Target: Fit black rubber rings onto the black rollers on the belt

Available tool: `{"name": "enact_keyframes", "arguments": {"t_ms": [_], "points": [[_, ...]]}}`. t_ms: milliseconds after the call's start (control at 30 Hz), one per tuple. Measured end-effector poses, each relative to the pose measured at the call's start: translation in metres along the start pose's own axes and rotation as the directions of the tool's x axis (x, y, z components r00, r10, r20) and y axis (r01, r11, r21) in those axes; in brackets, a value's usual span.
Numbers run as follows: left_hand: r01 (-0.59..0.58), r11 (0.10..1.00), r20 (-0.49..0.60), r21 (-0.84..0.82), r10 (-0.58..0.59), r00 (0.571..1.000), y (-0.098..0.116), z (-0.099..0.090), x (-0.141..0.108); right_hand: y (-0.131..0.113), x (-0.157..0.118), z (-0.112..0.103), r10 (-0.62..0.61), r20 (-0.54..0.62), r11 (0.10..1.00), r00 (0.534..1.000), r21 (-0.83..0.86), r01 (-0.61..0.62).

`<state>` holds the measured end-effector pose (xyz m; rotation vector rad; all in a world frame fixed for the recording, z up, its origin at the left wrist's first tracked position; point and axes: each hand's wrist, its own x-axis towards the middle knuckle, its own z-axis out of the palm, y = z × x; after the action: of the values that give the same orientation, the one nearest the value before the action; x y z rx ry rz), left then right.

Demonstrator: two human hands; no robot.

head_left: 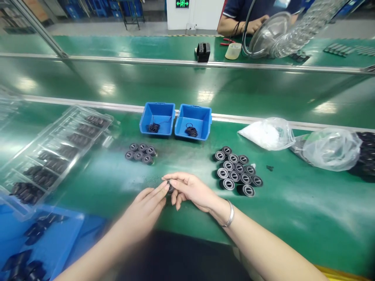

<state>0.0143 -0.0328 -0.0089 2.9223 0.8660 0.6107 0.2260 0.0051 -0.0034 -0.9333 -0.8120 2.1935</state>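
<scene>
A small black round part (170, 188) sits between my hands above the green bench, mostly covered by fingers. My right hand (189, 189) pinches it between thumb and forefinger, the other fingers curled below. From the other side, the fingers of my left hand (150, 205) press together against the same part. Ahead and to the left stands a small group of black round parts (138, 156), each with a light bar on top. A larger group of similar black cylinders (234, 175), with pale rings on their tops, stands to the right of my right hand.
Two blue bins (158, 121) hold thin black rings (191, 131). A clear divided tray (67, 156) with dark parts lies left, above a blue crate (67, 230). Plastic bags (268, 134) and tiny black pieces (270, 168) lie right. Across the bench, a person (254, 25) works behind a clear hose (307, 31).
</scene>
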Motion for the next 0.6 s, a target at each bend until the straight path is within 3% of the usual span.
{"name": "enact_keyframes", "arguments": {"t_ms": [133,300,467,600], "points": [[0.009,1.0,0.028,0.02,-0.009,1.0,0.0054,0.0068,-0.0048,0.001,-0.0031,-0.0002,-0.033,0.0,0.999,0.999,-0.02,0.033],[0.064,0.998,-0.022,-0.022,-0.064,0.998,0.005,0.0018,-0.0037,0.0017,-0.0001,-0.0027,-0.015,0.016,1.0,1.0,-0.007,0.015],[-0.02,0.999,0.028,-0.026,0.021,0.999,0.0028,-0.003,-0.0053,0.0039,0.0003,-0.0027,-0.014,-0.005,0.999,1.0,-0.034,0.014],[0.006,1.0,0.059,0.0,-0.006,0.998,0.0075,-0.0011,-0.0064,0.0054,-0.0024,-0.0032,-0.032,0.026,0.997,0.999,-0.07,0.033]]}}
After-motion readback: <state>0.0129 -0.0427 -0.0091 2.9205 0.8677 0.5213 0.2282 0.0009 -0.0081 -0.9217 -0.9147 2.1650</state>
